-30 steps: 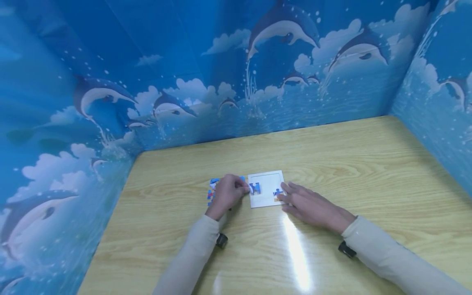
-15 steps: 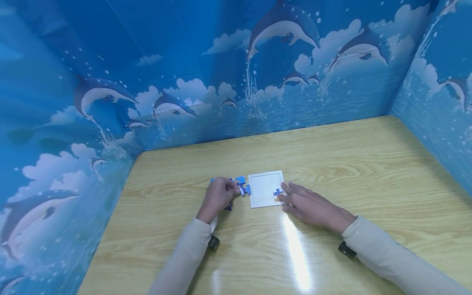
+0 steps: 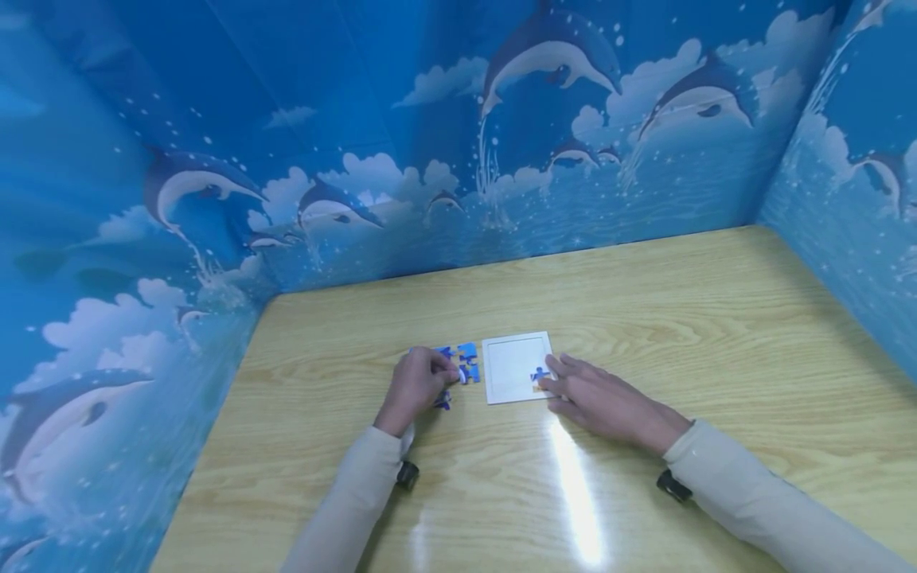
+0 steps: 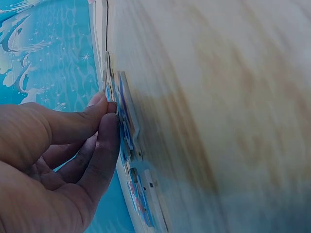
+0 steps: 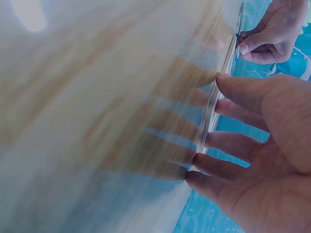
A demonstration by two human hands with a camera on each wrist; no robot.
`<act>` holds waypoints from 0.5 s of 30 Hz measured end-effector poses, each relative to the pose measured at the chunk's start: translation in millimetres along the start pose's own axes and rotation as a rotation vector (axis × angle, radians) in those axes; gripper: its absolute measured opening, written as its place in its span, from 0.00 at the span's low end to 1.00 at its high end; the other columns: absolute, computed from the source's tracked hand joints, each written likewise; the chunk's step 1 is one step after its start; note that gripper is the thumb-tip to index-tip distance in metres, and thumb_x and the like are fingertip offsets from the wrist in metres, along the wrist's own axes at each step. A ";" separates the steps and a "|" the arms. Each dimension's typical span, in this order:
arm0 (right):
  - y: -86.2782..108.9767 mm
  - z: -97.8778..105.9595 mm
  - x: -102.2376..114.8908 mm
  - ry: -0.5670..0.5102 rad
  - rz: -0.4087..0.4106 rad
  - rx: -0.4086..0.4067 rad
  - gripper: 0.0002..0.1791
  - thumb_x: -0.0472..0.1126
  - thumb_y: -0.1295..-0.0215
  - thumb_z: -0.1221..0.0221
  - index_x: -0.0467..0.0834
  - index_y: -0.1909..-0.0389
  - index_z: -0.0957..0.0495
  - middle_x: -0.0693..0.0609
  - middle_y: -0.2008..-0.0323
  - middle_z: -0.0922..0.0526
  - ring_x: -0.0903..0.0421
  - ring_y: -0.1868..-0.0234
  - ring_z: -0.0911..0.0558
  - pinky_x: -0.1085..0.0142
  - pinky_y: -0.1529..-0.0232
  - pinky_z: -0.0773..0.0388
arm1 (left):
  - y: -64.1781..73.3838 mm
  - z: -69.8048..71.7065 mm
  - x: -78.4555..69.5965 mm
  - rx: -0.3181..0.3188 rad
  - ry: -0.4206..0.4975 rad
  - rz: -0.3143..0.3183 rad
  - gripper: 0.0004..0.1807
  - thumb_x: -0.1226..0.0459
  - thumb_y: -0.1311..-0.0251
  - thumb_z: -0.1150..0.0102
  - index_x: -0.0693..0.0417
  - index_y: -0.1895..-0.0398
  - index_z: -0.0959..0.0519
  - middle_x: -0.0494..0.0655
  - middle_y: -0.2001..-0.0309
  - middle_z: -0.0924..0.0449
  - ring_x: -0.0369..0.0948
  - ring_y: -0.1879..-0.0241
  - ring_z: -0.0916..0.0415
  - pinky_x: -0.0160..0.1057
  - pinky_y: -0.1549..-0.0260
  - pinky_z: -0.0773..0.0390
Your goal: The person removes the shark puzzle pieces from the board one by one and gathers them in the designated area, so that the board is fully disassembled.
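Note:
My left hand (image 3: 418,383) pinches a blue-and-white jigsaw piece (image 3: 469,373) between thumb and fingertips, just left of the white puzzle tray (image 3: 510,362). In the left wrist view, the same hand (image 4: 73,145) holds its fingertips close over the table beside several flat pieces seen edge-on. The right hand (image 3: 605,399) lies with fingers spread and extended at the tray's right side. From the right wrist view, that hand's fingertips (image 5: 214,141) touch the tray edge. A second jigsaw piece (image 3: 540,373), blue and orange, sits in the tray's lower right corner, partly covered by a fingertip.
Loose jigsaw pieces (image 3: 467,350) lie left of the tray, and another (image 3: 445,403) shows below the left hand, which hides several more. A wood-grain table (image 3: 645,302) bears everything. Dolphin-printed sheeting (image 3: 401,159) stands along its back and sides.
The left hand has moved left, taking the blue-and-white jigsaw piece out from the tray's left side to the loose pieces. My right hand and the tray have stayed put.

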State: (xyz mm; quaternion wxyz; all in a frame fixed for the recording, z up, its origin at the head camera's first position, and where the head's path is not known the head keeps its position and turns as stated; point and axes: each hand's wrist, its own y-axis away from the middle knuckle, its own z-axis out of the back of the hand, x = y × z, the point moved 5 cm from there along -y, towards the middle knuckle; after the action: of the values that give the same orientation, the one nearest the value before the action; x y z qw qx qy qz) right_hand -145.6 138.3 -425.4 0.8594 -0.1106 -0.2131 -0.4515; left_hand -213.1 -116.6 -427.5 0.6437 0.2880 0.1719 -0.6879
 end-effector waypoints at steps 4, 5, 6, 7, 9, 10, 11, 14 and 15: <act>-0.2 -0.8 0.1 0.001 0.002 -0.003 0.21 0.40 0.29 0.39 0.37 0.38 0.22 0.28 0.30 0.36 0.28 0.29 0.39 0.36 0.33 0.40 | 0.1 0.1 -0.7 -0.006 -0.019 -0.002 0.03 0.64 0.43 0.26 0.53 0.68 0.12 0.43 0.67 0.15 0.39 0.69 0.23 0.39 0.66 0.21; -0.2 -1.0 0.1 0.001 0.000 -0.003 0.21 0.40 0.29 0.39 0.37 0.38 0.23 0.28 0.30 0.37 0.29 0.28 0.39 0.36 0.32 0.40 | 0.1 0.3 -0.9 -0.008 -0.020 0.001 0.03 0.65 0.44 0.26 0.53 0.68 0.12 0.43 0.67 0.14 0.39 0.69 0.22 0.40 0.65 0.21; -0.3 -1.3 0.0 0.000 -0.001 -0.002 0.21 0.40 0.29 0.38 0.37 0.38 0.23 0.28 0.30 0.37 0.29 0.28 0.39 0.37 0.32 0.40 | 0.2 0.5 -1.2 -0.011 -0.023 0.000 0.03 0.65 0.44 0.26 0.52 0.69 0.12 0.43 0.67 0.14 0.38 0.68 0.22 0.40 0.65 0.21; -0.3 -1.5 0.1 0.002 0.001 -0.004 0.21 0.40 0.29 0.38 0.37 0.38 0.22 0.28 0.30 0.37 0.29 0.29 0.39 0.36 0.32 0.40 | 0.3 0.7 -1.4 -0.015 -0.027 0.001 0.03 0.65 0.45 0.26 0.51 0.69 0.12 0.42 0.67 0.14 0.38 0.68 0.22 0.40 0.64 0.21; -0.1 -1.7 -0.3 0.001 -0.003 -0.004 0.21 0.40 0.29 0.38 0.37 0.38 0.22 0.28 0.30 0.37 0.29 0.28 0.39 0.37 0.32 0.40 | 0.3 1.0 -2.0 -0.023 -0.033 -0.006 0.02 0.65 0.45 0.25 0.51 0.69 0.11 0.42 0.68 0.14 0.38 0.69 0.22 0.40 0.65 0.21; 0.0 -1.7 -0.3 -0.001 -0.005 -0.003 0.21 0.40 0.29 0.38 0.37 0.38 0.22 0.28 0.30 0.37 0.29 0.28 0.39 0.37 0.32 0.40 | 0.2 1.1 -2.5 -0.027 -0.038 -0.013 0.03 0.65 0.45 0.25 0.50 0.70 0.11 0.42 0.68 0.14 0.37 0.69 0.22 0.39 0.65 0.21; 0.2 -1.7 -0.4 0.002 -0.003 -0.005 0.21 0.40 0.29 0.38 0.37 0.38 0.22 0.28 0.30 0.37 0.29 0.28 0.39 0.36 0.32 0.40 | 0.3 1.2 -2.9 -0.031 -0.041 -0.020 0.03 0.65 0.45 0.25 0.50 0.70 0.11 0.42 0.68 0.14 0.37 0.69 0.22 0.39 0.66 0.21; 0.4 -1.4 -0.3 0.003 0.001 -0.007 0.20 0.39 0.29 0.39 0.37 0.39 0.22 0.28 0.31 0.36 0.29 0.29 0.39 0.36 0.33 0.39 | 0.2 1.6 -4.0 -0.041 -0.052 -0.044 0.02 0.65 0.45 0.25 0.50 0.71 0.11 0.41 0.70 0.13 0.37 0.70 0.21 0.38 0.66 0.21; 0.4 -1.1 0.1 0.005 0.005 -0.009 0.20 0.39 0.29 0.39 0.37 0.39 0.22 0.28 0.31 0.36 0.28 0.29 0.38 0.36 0.33 0.39 | 0.2 1.7 -4.3 -0.042 -0.056 -0.053 0.02 0.65 0.45 0.25 0.50 0.70 0.11 0.41 0.70 0.13 0.36 0.70 0.21 0.38 0.66 0.21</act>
State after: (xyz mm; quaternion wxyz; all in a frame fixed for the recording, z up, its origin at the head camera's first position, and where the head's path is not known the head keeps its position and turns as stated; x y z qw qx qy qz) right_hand -144.9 138.1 -426.2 0.8606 -0.1137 -0.2085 -0.4505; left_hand -213.2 -114.3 -423.5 0.6359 0.2502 0.1757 -0.7086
